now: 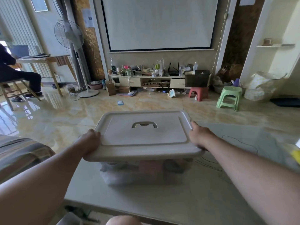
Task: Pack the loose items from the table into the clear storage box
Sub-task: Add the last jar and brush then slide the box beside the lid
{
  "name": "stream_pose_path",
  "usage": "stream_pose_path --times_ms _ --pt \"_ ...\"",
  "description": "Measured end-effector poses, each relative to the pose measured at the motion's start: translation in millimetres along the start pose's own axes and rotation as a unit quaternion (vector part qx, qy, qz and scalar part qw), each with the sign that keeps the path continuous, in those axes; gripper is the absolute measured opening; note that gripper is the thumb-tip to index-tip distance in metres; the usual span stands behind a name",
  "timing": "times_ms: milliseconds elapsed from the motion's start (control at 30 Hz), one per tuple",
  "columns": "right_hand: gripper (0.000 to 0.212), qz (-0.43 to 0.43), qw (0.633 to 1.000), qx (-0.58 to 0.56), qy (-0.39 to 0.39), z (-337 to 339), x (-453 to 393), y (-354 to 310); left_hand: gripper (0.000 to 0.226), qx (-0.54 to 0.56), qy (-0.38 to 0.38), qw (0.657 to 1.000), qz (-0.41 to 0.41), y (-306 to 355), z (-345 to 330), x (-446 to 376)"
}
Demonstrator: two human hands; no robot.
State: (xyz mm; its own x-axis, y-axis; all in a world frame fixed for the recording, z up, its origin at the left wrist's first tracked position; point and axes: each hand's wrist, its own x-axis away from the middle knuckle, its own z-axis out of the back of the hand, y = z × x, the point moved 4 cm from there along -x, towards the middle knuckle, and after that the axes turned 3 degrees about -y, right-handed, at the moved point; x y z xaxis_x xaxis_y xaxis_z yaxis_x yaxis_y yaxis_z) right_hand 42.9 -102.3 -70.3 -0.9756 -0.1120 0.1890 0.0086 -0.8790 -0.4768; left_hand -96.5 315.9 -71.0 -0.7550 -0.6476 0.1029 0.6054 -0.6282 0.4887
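Note:
The clear storage box (142, 173) stands on the grey table (203, 197) in front of me, with pink and dark items showing through its wall. A beige lid (142, 135) with a recessed handle sits over the box, tilted slightly. My left hand (90, 142) grips the lid's left edge. My right hand (198, 135) grips its right edge, with the fingers curled over the rim.
A yellow thing (296, 155) lies at the table's right edge. Thin dark lines (243, 142) run across the tabletop to the right of the box. A striped cushion (21, 151) is at my left. Beyond the table are tiled floor, stools and a cluttered low cabinet.

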Motion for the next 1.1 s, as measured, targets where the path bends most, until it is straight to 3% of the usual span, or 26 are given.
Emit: stream_pose_path --times_ms 200,300,467,600,700,800,1100 --pt "0.064 -0.029 0.998 -0.003 -0.047 0 -11 5 0.044 0.042 -0.013 0.999 0.012 6 -3 -13" --pt "0.066 -0.024 0.998 -0.038 -0.035 -2 -13 11 0.036 0.117 -0.005 0.993 0.017 -4 -5 -17" --pt "0.065 -0.029 0.998 -0.057 -0.024 -1 -9 15 0.038 0.135 0.007 0.991 0.021 -3 -4 -5" --pt "0.074 -0.092 0.991 -0.092 -0.021 3 -6 34 0.040 0.241 -0.069 0.965 0.077 6 -17 17" --pt "0.065 -0.107 0.986 -0.121 -0.030 13 -1 61 0.033 0.242 -0.098 0.961 0.086 22 -27 36" --pt "0.056 -0.105 0.988 -0.115 -0.009 28 -1 91 0.040 0.250 -0.131 0.956 0.083 41 -40 44" --pt "0.058 -0.134 0.981 -0.138 -0.012 62 -17 160 0.053 0.265 -0.179 0.945 0.063 100 -88 36"
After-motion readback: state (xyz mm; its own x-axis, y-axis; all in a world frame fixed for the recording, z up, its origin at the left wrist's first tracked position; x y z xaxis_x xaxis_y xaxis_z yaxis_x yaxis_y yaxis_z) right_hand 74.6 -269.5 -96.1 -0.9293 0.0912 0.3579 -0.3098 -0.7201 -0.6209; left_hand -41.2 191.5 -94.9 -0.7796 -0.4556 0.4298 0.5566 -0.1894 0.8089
